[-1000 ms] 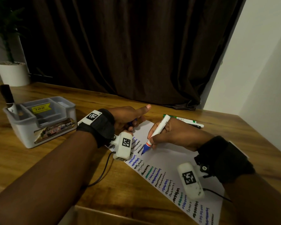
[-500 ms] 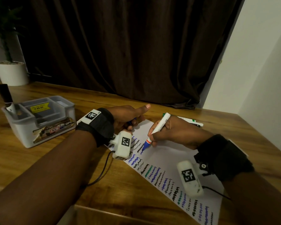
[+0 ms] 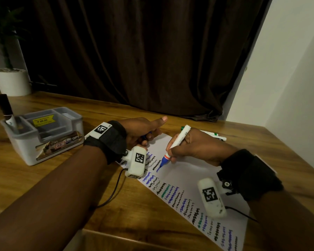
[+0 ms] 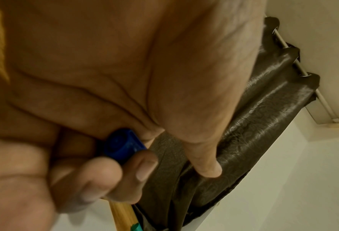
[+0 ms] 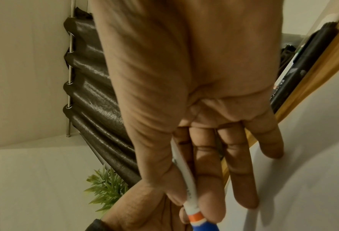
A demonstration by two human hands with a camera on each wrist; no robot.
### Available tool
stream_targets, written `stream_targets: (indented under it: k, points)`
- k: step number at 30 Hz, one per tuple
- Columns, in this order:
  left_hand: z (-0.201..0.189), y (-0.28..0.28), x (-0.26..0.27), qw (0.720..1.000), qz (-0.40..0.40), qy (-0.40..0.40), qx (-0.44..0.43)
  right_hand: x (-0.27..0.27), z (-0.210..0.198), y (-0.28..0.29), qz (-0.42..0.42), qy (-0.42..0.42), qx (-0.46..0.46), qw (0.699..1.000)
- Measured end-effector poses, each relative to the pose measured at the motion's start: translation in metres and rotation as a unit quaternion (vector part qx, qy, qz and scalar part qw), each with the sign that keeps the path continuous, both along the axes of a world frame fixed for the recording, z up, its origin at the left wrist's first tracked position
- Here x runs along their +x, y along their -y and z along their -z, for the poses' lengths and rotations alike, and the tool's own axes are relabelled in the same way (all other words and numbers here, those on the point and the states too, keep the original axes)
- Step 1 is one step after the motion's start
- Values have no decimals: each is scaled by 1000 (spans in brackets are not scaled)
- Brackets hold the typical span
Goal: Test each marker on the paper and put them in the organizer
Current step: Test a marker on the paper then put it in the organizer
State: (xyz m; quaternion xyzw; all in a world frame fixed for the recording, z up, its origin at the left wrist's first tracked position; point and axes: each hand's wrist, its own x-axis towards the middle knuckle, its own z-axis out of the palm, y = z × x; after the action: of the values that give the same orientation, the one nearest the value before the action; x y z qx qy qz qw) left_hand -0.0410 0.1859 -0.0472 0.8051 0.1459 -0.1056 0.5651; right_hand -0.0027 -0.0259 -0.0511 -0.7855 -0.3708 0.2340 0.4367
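My right hand [image 3: 172, 151] grips a white marker [image 3: 178, 141] with a blue nose and orange ring; its tip touches the white paper [image 3: 185, 176] beside a fresh blue squiggle. The right wrist view shows that marker [image 5: 188, 192] pinched between thumb and fingers. My left hand [image 3: 143, 133] rests at the paper's far left corner, thumb out, fingers curled round the blue cap [image 4: 123, 145]. Rows of black, blue and green squiggles cover the paper's left edge. The grey organizer [image 3: 43, 134] stands at the left with one black-capped marker [image 3: 5, 111] upright in it. More markers [image 3: 212, 135] lie behind my right hand.
A white plant pot [image 3: 12, 82] sits at the table's far left corner. A dark curtain [image 3: 143, 51] hangs behind the wooden table [image 3: 80, 196], and a white wall closes the right side. Cables run from both wrist cameras across the table.
The marker tip has slid a little toward me along the paper, lengthening the blue squiggle. My left hand stays put, holding the cap.
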Motion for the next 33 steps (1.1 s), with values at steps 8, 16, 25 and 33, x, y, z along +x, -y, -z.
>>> stream_targets:
  k: [8, 16, 25, 33]
  points:
    - [0, 0, 0, 1000, -1, 2, 1, 1, 1, 1, 14, -3, 0, 1000]
    - [1, -1, 0, 1000, -4, 1, -6, 1, 0, 1, 31, -2, -4, 1000]
    - [3, -2, 2, 1000, -14, 4, -10, -2, -1, 1, 45, -3, 3, 999]
    - [3, -3, 3, 1000, -13, 6, 7, -1, -1, 1, 58, -8, 1, 998]
